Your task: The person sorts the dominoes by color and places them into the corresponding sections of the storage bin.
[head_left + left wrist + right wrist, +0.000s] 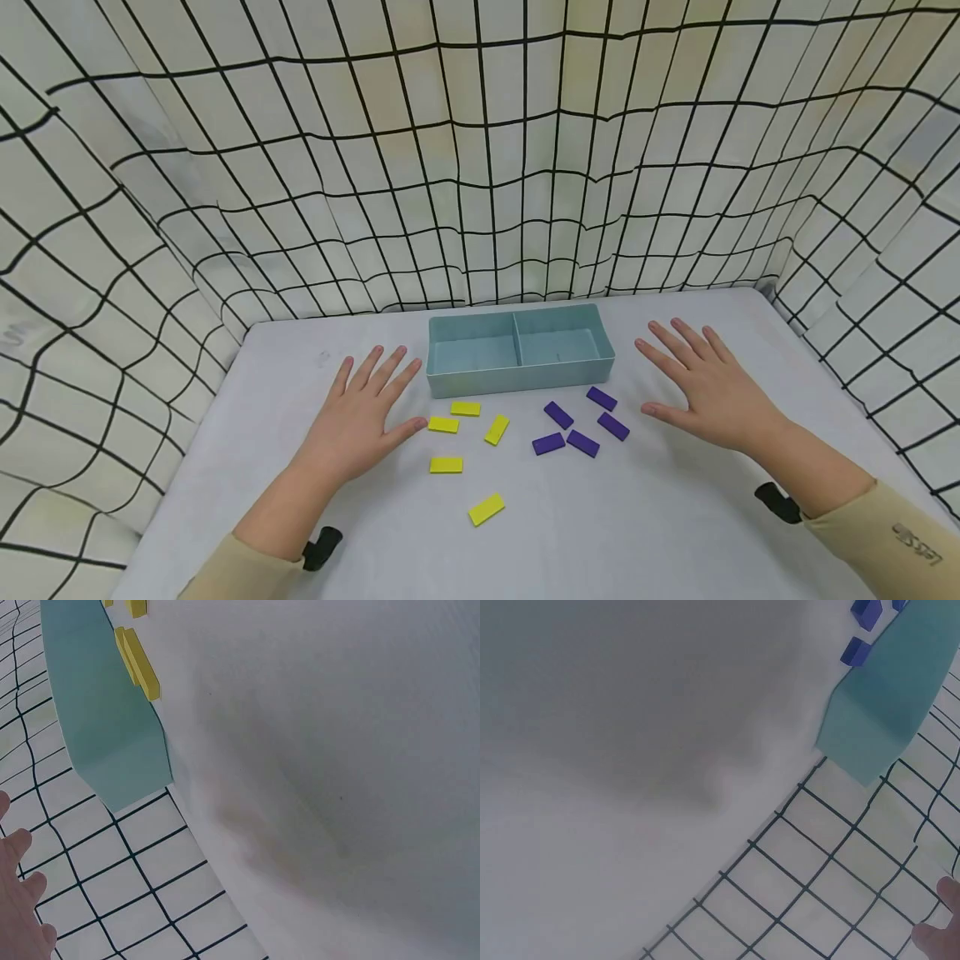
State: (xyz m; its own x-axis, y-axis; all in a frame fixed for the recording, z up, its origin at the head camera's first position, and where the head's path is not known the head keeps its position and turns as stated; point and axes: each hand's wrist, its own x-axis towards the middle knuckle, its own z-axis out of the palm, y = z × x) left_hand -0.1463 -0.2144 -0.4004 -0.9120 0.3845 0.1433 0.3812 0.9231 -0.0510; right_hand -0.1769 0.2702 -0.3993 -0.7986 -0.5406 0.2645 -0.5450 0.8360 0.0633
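My left hand (pixel 358 431) is spread with straight fingers left of several yellow blocks (pixel 446 465), its thumb tip overlapping the end of one in the head view. On the other side, my right hand (pixel 708 387) is spread the same way, to the right of several purple blocks (pixel 582 443). Neither hand holds anything. Behind the blocks stands a light blue box (pixel 521 382) with a divider making two compartments, and no blocks show inside it. In the wrist views only fingertips (pixel 30 889) of each hand appear at the edge.
A white table (pixel 637 533) carries everything. Black netting (pixel 480 125) over pale walls rises along its back and both sides. One yellow block (pixel 487 509) lies nearer the front than the others. A dark strap (pixel 322 548) shows at each wrist.
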